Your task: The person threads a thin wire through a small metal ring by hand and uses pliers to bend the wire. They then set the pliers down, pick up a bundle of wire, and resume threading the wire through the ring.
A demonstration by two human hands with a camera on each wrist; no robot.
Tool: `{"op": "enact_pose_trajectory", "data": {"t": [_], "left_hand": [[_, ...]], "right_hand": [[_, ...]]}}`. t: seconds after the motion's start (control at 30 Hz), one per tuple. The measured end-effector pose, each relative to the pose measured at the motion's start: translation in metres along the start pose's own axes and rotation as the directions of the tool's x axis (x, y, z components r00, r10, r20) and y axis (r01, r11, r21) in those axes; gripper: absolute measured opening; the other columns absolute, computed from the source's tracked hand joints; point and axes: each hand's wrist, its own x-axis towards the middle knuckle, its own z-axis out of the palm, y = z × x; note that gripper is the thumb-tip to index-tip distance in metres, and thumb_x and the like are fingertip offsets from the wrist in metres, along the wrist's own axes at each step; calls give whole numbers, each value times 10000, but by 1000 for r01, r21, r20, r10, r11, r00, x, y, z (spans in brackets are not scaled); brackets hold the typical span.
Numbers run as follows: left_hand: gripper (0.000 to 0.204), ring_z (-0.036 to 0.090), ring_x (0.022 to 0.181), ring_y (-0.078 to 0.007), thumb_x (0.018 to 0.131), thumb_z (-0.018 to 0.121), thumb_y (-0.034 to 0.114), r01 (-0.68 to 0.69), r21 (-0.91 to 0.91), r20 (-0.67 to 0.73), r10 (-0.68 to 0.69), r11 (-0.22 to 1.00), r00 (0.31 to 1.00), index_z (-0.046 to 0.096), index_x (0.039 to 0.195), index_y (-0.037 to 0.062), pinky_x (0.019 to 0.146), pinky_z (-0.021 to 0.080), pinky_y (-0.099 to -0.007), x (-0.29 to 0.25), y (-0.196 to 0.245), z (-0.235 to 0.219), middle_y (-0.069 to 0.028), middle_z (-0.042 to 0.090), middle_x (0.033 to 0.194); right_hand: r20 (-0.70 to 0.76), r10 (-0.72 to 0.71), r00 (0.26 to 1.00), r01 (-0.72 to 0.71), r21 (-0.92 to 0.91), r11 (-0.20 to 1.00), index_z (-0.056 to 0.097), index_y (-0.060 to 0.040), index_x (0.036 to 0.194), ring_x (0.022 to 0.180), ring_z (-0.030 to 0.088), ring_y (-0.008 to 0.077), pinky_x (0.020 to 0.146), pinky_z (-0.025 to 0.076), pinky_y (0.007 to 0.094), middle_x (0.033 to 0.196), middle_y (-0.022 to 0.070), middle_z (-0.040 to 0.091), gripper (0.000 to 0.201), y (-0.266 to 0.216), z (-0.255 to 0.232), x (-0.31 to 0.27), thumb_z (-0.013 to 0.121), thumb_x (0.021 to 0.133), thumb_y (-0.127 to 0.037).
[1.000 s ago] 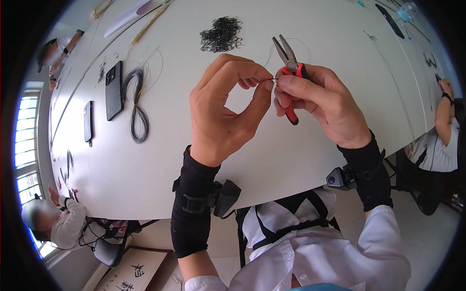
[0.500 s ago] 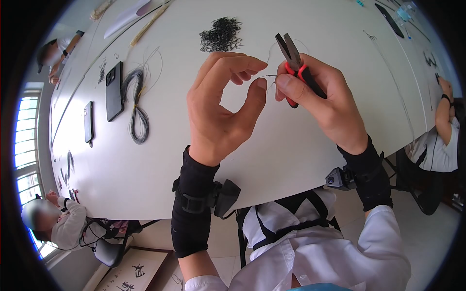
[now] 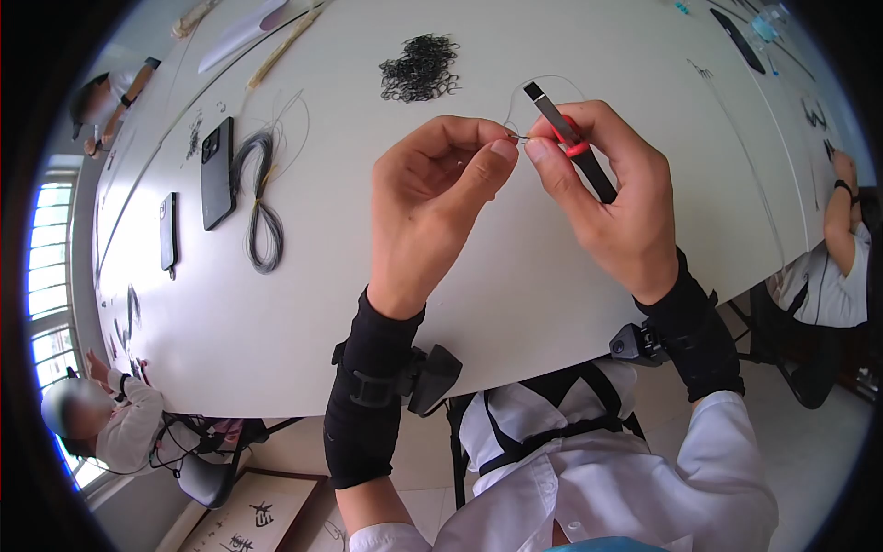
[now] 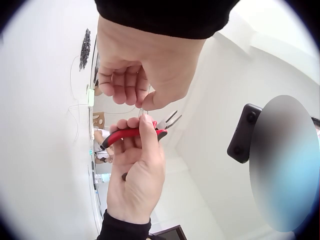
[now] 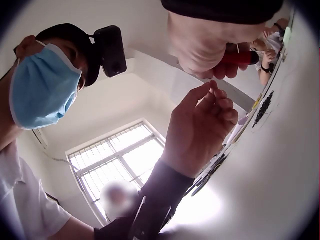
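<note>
Short dark wire (image 3: pixel 522 138) spans the gap between the fingertips, above the tabletop (image 3: pixel 340 340). Left hand (image 3: pixel 428 198) pinches one end, thumb against finger. Right hand (image 3: pixel 616 198) pinches the other and grips the red-handled pliers (image 3: pixel 576 148), tips pointing away from the person. Thin pale line (image 3: pixel 553 76) arcs beyond the fingers; whether it joins the wire, cannot tell.

Handling, as judged: wire near weightless, springy, likely to roll or slip in bare fingers. Best hold: close to each end, light pinch; hard squeezing may kink it. Pliers heavier, rigid; handles give the secure grip.
</note>
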Motion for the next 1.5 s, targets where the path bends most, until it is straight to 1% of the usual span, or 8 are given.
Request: {"op": "enact_pose_trajectory", "data": {"t": [0.7,0.83,1.0,1.1,1.23,1.33,1.4,1.5], "left_hand": [[99,599,784,-130,989,630,88,54,-122,77,-45,991,996,644,994,-10,734,481,-307,1,-3,-1,-65,660,893],[132,594,789,-124,1011,628,129,56,-95,59,-50,994,997,633,1022,-3,730,477,-294,3,-3,-4,-45,637,878],[175,577,773,-113,1029,626,178,24,-51,25,-23,998,999,613,1063,8,722,472,-280,6,-6,-10,-24,611,850],[179,569,766,-112,1030,627,187,20,-43,28,-19,999,999,608,1061,11,721,469,-279,7,-8,-10,-20,606,846],[174,563,761,-111,1026,628,181,1,15,34,-2,1000,999,606,1051,10,727,466,-277,6,-7,-9,-18,602,847],[152,561,759,-106,1010,628,156,20,86,132,-32,996,991,607,1033,8,723,468,-274,5,-3,-12,-18,604,865],[132,562,760,-103,987,629,131,54,126,215,-81,991,973,609,1017,5,714,471,-270,3,0,-10,-18,605,884],[109,567,766,-99,946,631,93,107,166,310,-155,980,938,610,999,0,699,475,-265,0,8,-6,-18,604,909]], "right_hand": [[15,-151,988,152,-77,985,604,-20,1100,859,690,289,756,553,338,953,133,658,321,4,1,-3,706,813,83],[57,15,998,-11,-68,998,599,4,1083,835,679,297,741,545,351,902,147,655,245,-3,-1,-6,705,873,-62],[143,165,976,-115,-304,946,549,9,1136,853,625,327,819,501,442,920,163,640,278,13,-3,-27,627,913,-138],[230,103,968,45,-560,827,525,-21,1175,926,580,327,886,452,474,1000,157,608,299,19,-2,-42,604,896,-92],[252,89,964,73,-568,819,534,-30,1191,1010,541,313,923,430,473,1076,139,576,335,12,-2,-46,634,873,-56],[194,25,981,64,-439,896,525,-42,1257,1072,538,323,926,455,454,1131,127,584,381,9,-7,-37,639,893,-49],[140,83,987,-57,-180,982,548,-46,1257,1108,538,322,903,483,428,1169,122,591,353,-4,-9,-23,639,917,-67],[272,79,959,-75,-25,997,607,-38,1190,1084,573,313,844,519,381,1139,116,629,255,9,-17,-10,640,946,-106]]}}
